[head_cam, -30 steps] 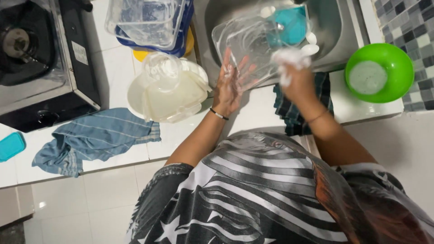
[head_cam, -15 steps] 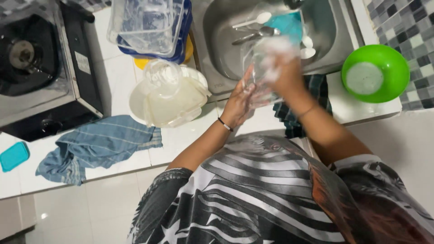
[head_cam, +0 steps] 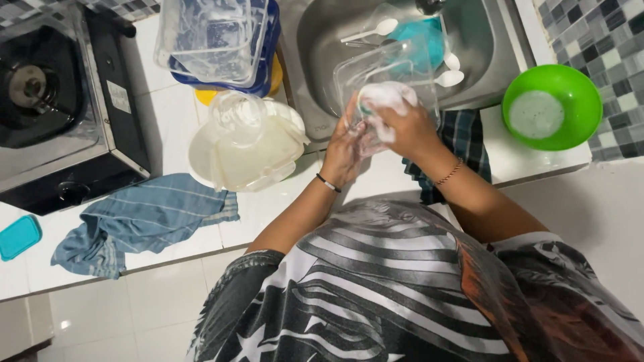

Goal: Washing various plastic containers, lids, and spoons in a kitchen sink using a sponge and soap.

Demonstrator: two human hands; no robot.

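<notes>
My left hand [head_cam: 347, 144] grips the near edge of a clear plastic container [head_cam: 396, 64], holding it tilted over the steel sink [head_cam: 315, 40]. My right hand [head_cam: 404, 126] is closed on a soapy white-and-green sponge [head_cam: 380, 98] pressed against the container's inner side. Behind the container, in the sink, lie white plastic spoons [head_cam: 369, 31] and a teal bowl [head_cam: 429, 37].
Left of the sink, clear tubs are stacked on a blue tray [head_cam: 215, 40], with a white lid and clear cup [head_cam: 241, 137] in front. A blue towel [head_cam: 141, 218] and gas stove [head_cam: 54, 100] are further left. A green bowl [head_cam: 552, 107] sits right; a checked cloth [head_cam: 466, 137] lies beneath my right arm.
The container has shifted toward the sink's near edge and both hands have come closer together. The sponge hand moved from the container's right edge down onto its near inner side.
</notes>
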